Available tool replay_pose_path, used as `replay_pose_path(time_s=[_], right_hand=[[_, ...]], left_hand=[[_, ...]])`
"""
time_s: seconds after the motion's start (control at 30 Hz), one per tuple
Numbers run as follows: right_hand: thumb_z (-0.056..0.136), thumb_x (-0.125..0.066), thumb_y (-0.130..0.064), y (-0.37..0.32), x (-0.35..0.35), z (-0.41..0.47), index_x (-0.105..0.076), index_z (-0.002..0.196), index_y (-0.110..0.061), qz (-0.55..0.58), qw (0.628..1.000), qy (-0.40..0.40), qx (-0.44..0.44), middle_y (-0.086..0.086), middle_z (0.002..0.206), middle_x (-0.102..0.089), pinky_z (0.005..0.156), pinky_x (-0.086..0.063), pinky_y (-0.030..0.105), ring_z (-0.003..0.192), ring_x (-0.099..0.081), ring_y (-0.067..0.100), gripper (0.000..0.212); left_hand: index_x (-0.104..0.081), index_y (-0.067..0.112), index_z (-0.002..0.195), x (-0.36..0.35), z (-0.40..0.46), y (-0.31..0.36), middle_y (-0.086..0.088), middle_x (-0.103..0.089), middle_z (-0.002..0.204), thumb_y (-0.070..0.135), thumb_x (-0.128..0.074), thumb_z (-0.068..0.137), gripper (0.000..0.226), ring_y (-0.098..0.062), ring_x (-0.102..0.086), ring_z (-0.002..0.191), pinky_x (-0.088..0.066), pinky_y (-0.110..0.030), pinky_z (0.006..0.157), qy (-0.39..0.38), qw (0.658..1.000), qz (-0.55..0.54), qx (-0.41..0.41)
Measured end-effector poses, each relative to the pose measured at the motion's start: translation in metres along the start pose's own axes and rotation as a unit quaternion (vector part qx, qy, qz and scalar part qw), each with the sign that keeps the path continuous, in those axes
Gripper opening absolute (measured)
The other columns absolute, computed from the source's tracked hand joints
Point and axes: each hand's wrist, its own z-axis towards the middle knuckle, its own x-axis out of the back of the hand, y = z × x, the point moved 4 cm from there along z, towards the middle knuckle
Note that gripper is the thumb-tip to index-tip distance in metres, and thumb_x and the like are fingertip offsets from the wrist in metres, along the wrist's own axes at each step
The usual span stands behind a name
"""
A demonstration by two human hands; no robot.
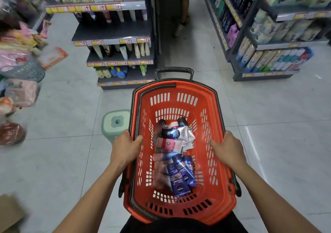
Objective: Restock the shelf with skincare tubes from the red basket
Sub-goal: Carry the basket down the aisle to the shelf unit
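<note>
Right, from the head camera, both hands are carrying the red basket (pixel 179 213) out in front of the body, above the tiled floor (pixel 268 143). The left hand (pixel 125 147) is wrapping its grip over the basket's rim at nine o'clock, thumb hooking inside the wall. The right hand (pixel 228 149) is doing the same at three o'clock, thumb pointing inward, fingers curling over the outer edge. So both grips are holding the basket, nothing else.

Down in the bottom of the basket the skincare tubes (pixel 176 159) are lying in a loose heap: dark blue ones nearest the body, a pink one and a silver-white one toward the far end, several blurred. The black pull handle (pixel 174 71) is standing up at twelve o'clock.

Up at eleven o'clock the shelf (pixel 114 34) is waiting, tubes standing on its middle tiers, bottles lower down. A pale green stool (pixel 114 122) is sitting just beside the basket's left edge. Another shelving unit (pixel 268 53) is running along at two o'clock.
</note>
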Motion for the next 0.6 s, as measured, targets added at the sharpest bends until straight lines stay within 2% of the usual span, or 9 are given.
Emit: replay_pose_path(time_s=[0.13, 0.3, 0.5, 0.6], right_hand=[[0.090, -0.066, -0.058, -0.005, 0.036, 0.071, -0.051, 0.108, -0.021, 0.012, 1.000, -0.008, 0.015, -0.002, 0.094, -0.065, 0.058, -0.047, 0.028, 0.072, -0.064, 0.014, 0.043], [0.090, -0.067, -0.056, -0.008, 0.067, 0.138, -0.053, 0.108, -0.020, 0.019, 0.999, -0.018, 0.020, -0.002, 0.093, -0.066, 0.058, -0.048, 0.028, 0.071, -0.064, 0.011, 0.042], [0.090, -0.068, -0.056, -0.023, 0.078, 0.192, -0.052, 0.105, -0.021, 0.020, 0.999, -0.026, 0.024, -0.003, 0.090, -0.066, 0.064, -0.056, 0.033, 0.071, -0.066, 0.014, 0.041], [0.091, -0.067, -0.056, -0.034, 0.079, 0.216, -0.052, 0.104, -0.022, 0.022, 0.999, -0.030, 0.033, -0.005, 0.089, -0.066, 0.061, -0.054, 0.030, 0.071, -0.066, 0.013, 0.039]], left_hand=[[-0.057, 0.019, 0.114, -0.019, 0.036, 0.059, 0.001, -0.077, 0.090, 0.056, -0.061, 0.095, 0.042, -0.017, -0.077, 0.073, -0.065, -0.045, 0.074, -0.001, 1.000, -0.011, 0.011], [-0.061, 0.014, 0.102, -0.035, 0.074, 0.118, 0.000, -0.077, 0.084, 0.054, -0.061, 0.095, 0.041, -0.017, -0.076, 0.068, -0.065, -0.044, 0.070, 0.012, 1.000, 0.006, 0.024], [-0.062, 0.012, 0.095, -0.037, 0.110, 0.154, 0.000, -0.076, 0.080, 0.052, -0.061, 0.093, 0.040, -0.018, -0.075, 0.066, -0.064, -0.044, 0.069, 0.030, 0.999, 0.023, 0.033], [-0.062, 0.013, 0.095, -0.034, 0.130, 0.164, -0.001, -0.075, 0.082, 0.051, -0.059, 0.092, 0.038, -0.020, -0.074, 0.069, -0.063, -0.045, 0.071, 0.043, 0.998, 0.031, 0.036]])
